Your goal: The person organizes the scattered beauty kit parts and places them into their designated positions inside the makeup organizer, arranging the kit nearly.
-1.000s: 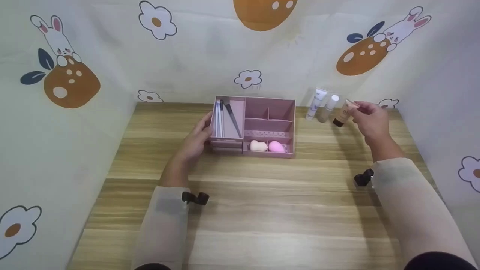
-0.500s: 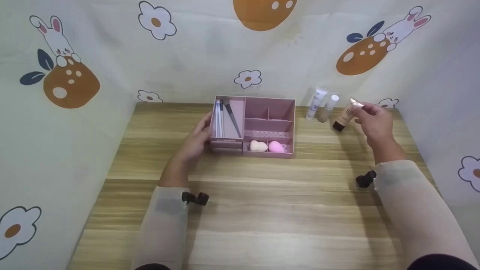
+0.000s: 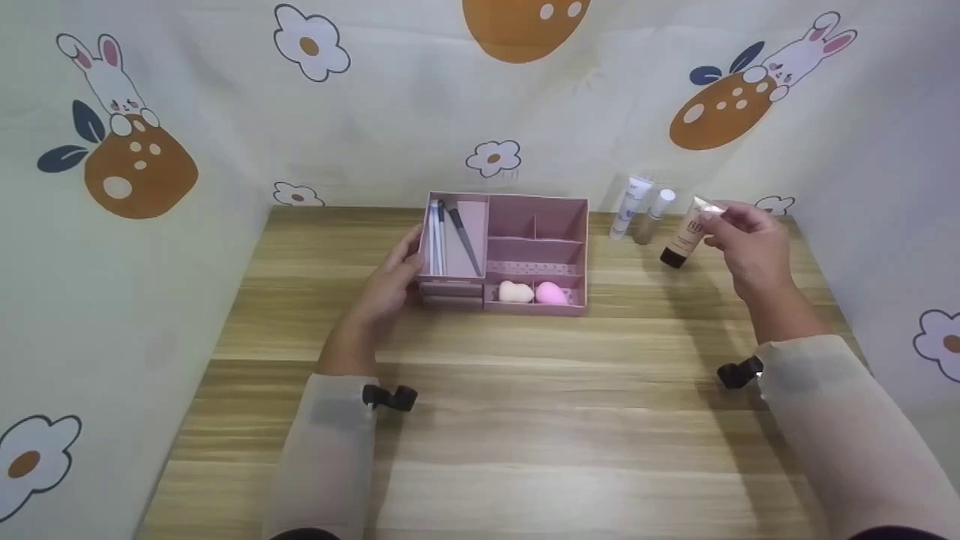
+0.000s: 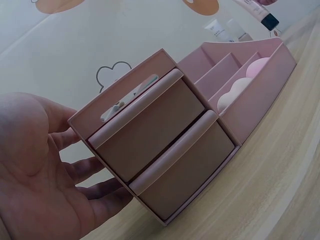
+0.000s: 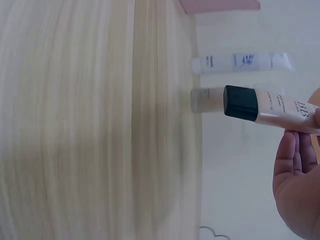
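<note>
My right hand (image 3: 757, 244) pinches the upper end of a beige BB cream tube (image 3: 686, 232), its black cap pointing down. In the right wrist view the tube (image 5: 282, 109) appears lifted off the table. My left hand (image 3: 386, 289) rests against the left side of a pink organizer (image 3: 536, 309), its fingers fairly straight along the wall in the left wrist view. Inside the organizer lie several slim pens or brushes (image 3: 465, 244), a cream makeup sponge (image 3: 515, 292) and a pink makeup sponge (image 3: 552, 293). Two closed drawers (image 4: 150, 125) face the left wrist camera.
A white tube (image 3: 630, 208) and a small white-capped bottle (image 3: 655, 216) stand upright between the organizer and my right hand. The wooden table (image 3: 525, 420) meets a patterned cloth wall (image 3: 390, 135) just behind them.
The right hand has lifted the BB cream tube and drawn it slightly toward me. The left hand and the organizer stay in place.
</note>
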Motion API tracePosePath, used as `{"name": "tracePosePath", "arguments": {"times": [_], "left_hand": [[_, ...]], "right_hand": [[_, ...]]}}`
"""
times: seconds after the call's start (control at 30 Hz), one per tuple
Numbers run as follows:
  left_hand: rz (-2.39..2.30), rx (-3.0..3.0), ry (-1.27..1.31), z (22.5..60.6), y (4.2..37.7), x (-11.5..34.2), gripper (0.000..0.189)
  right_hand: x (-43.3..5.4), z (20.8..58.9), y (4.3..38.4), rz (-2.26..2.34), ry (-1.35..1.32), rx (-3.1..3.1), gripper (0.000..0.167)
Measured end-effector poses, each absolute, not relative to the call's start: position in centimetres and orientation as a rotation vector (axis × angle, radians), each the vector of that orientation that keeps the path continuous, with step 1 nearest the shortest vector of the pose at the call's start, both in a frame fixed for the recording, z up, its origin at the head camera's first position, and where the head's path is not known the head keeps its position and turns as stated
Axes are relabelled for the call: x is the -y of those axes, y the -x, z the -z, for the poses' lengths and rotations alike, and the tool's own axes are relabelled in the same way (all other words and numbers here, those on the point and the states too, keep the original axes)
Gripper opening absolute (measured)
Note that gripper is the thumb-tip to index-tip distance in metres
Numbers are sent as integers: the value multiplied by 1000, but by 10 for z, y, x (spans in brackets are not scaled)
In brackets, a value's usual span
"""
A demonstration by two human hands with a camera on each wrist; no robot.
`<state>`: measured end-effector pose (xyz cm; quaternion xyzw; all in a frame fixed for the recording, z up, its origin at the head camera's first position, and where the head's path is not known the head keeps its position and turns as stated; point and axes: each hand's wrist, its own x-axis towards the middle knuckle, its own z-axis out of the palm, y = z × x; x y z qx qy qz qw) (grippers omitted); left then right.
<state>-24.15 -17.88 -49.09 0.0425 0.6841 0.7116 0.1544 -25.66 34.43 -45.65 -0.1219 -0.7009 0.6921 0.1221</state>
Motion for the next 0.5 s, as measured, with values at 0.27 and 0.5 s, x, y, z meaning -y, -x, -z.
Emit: {"name": "tracePosePath", "arguments": {"times": [0.27, 0.5], "left_hand": [[-2011, -2000, -106, 492, 242, 179, 56], [-1973, -2023, -59, 492, 243, 180, 56]], "right_hand": [[-313, 442, 247, -2144, 130, 1967, 27], [-291, 431, 243, -2153, 66, 2032, 31]]}}
